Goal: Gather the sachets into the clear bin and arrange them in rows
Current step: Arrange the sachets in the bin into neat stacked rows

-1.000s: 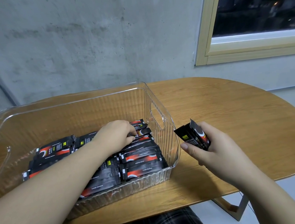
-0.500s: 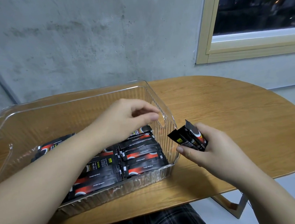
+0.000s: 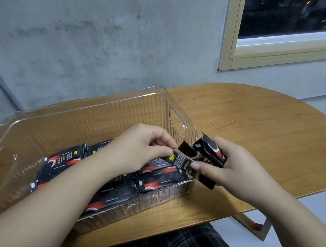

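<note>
Left hand [image 3: 140, 146]: pinching one sachet [image 3: 179, 160] at the bin's right wall.
Right hand [image 3: 226, 167]: gripping a bundle of sachets [image 3: 208, 154].
Clear bin [image 3: 87, 107]: on the surface [image 3: 260, 132], rows of sachets [image 3: 160, 176] inside.

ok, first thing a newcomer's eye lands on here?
The two hands meeting at the clear bin's right wall: the right hand grips a small bunch of black sachets, and the left hand pinches one sachet off it. Next, the black-and-red sachets in rows on the bin's near floor, on the wooden table.
</note>
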